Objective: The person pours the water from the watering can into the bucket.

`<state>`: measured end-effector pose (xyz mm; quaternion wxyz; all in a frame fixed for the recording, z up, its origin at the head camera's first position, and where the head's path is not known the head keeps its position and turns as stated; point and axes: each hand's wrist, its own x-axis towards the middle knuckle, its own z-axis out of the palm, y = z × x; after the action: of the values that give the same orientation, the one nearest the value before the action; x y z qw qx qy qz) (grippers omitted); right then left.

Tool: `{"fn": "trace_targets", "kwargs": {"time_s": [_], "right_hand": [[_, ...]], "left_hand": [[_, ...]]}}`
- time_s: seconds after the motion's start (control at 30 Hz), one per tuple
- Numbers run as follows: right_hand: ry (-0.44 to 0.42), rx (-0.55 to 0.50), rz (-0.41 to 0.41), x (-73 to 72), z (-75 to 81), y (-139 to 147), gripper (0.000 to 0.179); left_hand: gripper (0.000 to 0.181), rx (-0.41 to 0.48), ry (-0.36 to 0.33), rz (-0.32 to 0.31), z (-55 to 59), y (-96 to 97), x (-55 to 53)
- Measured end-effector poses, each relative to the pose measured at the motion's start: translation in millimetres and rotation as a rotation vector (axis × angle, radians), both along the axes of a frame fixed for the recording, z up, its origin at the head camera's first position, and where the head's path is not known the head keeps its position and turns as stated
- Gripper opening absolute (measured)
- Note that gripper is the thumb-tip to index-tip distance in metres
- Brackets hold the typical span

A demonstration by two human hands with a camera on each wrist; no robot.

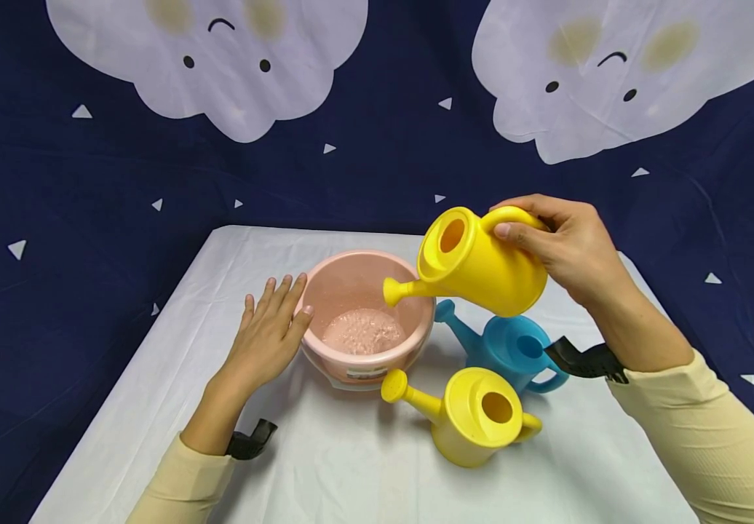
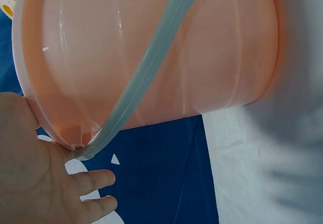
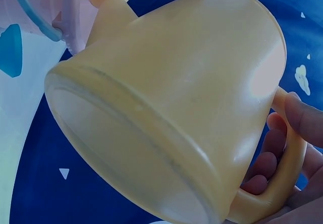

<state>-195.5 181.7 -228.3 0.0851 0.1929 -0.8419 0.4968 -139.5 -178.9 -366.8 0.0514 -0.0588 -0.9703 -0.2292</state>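
Observation:
My right hand (image 1: 570, 244) grips the handle of a yellow watering can (image 1: 495, 273), fingers curled round it in the right wrist view. The can (image 3: 176, 82) is raised and tilted, its spout over the right part of a pink bucket (image 1: 367, 358). Bubbly, rippling water (image 1: 362, 331) lies in the bucket's bottom. At the bucket's left rim, my left hand (image 1: 268, 327) rests with its fingers straight. From the left wrist, the bucket's side and its grey carrying handle (image 2: 146, 67) show, with the left hand (image 2: 45, 178) at the rim.
A second yellow watering can (image 1: 469, 429) stands in front of the bucket, to the right. Behind it is a blue watering can (image 1: 504, 349), below the raised one. White cloth covers the table (image 1: 324, 466); a dark blue curtain (image 1: 383, 175) hangs at its far edge.

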Motion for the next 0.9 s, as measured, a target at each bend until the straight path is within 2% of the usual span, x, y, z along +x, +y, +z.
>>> {"fn": "trace_targets", "kwargs": {"time_s": [0.9], "right_hand": [[0.011,0.01,0.004,-1.5,5.0,-1.1,0.029]], "left_hand": [[0.06,-0.004,0.004,0.002,-1.4,0.6,-0.1]]}}
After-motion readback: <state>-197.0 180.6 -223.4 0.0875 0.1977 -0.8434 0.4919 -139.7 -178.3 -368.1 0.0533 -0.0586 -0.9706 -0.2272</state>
